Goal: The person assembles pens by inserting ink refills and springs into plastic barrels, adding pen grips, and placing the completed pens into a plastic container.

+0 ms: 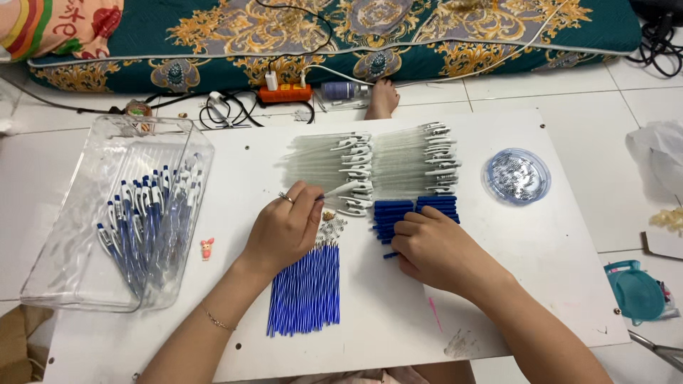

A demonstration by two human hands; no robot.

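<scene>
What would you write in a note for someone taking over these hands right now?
Left hand: pinching one white pen barrel at the near end of the barrel rows, above the blue refills.
Right hand: fingers resting on the stack of dark blue end pieces; whether it grips one cannot be told.
White board: two rows of white barrels, a small heap of springs, and a round lidded dish on the right.
Done: a batch of finished blue-and-white pens lies in the clear tray on the left.
Left: many barrels, refills and end pieces are still separate.
</scene>
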